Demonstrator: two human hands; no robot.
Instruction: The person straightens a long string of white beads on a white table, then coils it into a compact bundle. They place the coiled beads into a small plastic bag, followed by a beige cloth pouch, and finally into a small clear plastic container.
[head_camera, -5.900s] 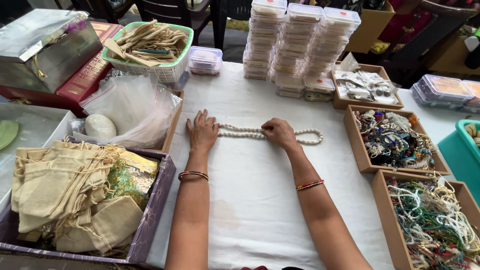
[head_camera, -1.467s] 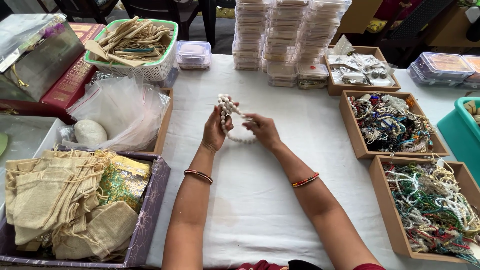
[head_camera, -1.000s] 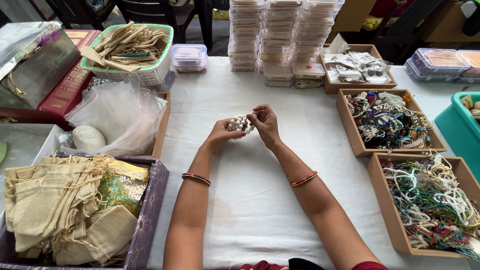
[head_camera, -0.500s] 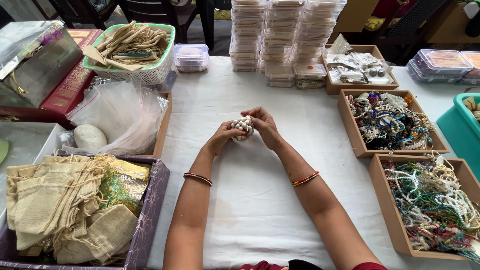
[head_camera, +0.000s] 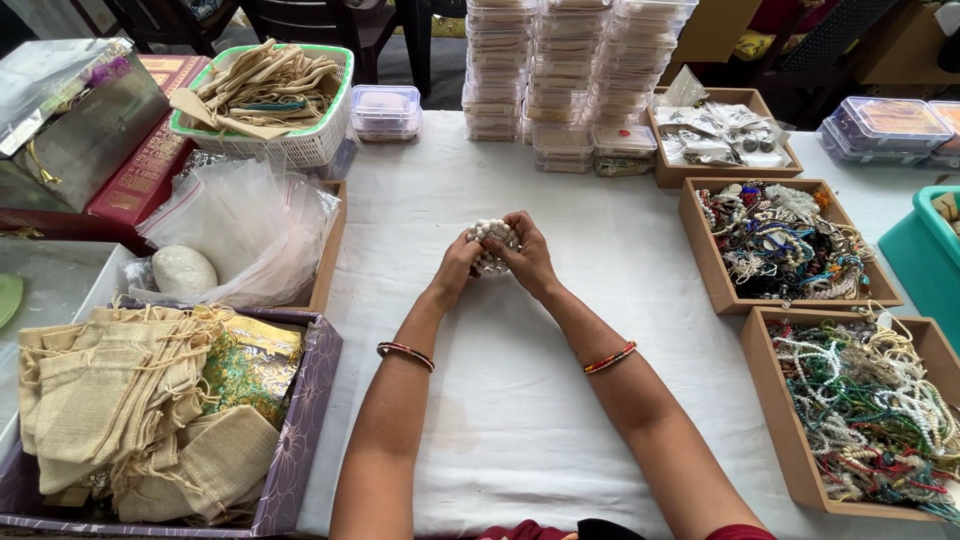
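Since the earliest frame, one white bead necklace (head_camera: 492, 240) has gone from lying stretched along the worktop (head_camera: 500, 420) to a tight bundle held above it; over the last half second it has barely shifted. Both hands meet at the bundle: the left hand (head_camera: 458, 268) cups it from the left with fingers curled, and the right hand (head_camera: 528, 258) closes over it from the right, fingers pressed against the beads. One bangle sits on each wrist. Three shallow brown trays stand at the right: one with packeted items (head_camera: 720, 135), two with tangled beaded strings (head_camera: 785, 245) (head_camera: 870, 410). Three tall stacks of clear boxes (head_camera: 575, 75) rise at the far edge. One green basket (head_camera: 265, 100) holds cloth strips. One purple box (head_camera: 150, 420) at the near left holds drawstring pouches.
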